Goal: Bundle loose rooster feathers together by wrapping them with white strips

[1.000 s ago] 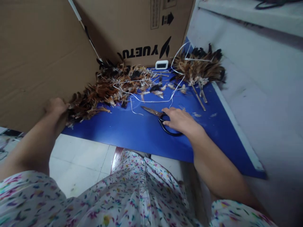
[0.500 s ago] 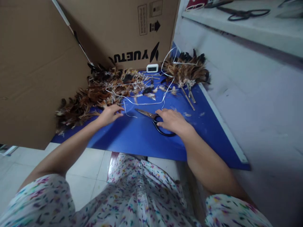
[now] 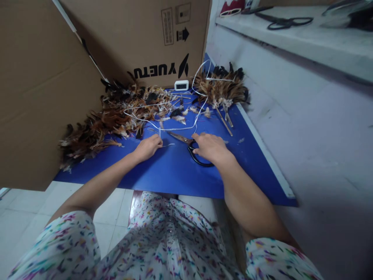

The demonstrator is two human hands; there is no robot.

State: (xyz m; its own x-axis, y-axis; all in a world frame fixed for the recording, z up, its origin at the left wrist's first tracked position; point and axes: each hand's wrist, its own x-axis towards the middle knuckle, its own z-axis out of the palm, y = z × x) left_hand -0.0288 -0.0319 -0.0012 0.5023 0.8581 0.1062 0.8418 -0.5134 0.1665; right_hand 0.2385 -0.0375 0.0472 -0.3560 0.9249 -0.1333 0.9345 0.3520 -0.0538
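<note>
My left hand is closed in a pinch on a short, pale plastic strip, whose ends stick out past the fingertips. Opposite it, my right hand grips the black looped handles of the scissors; their brownish blades point left, towards the left hand, and lie low over the blue tabletop. Part of the handles is hidden under the fingers. Just beyond both hands, a long white string runs in a loose curve across the table.
A heap of brown and black feathers spreads along the left. Back right lies a feather bundle with sticks. A small white digital clock stands before the cardboard. More scissors rest on the shelf at upper right.
My left hand has moved right, away from the feather heap, and its fingers have closed on the short plastic strip. The right hand stays at the scissors. The view has shifted slightly.
</note>
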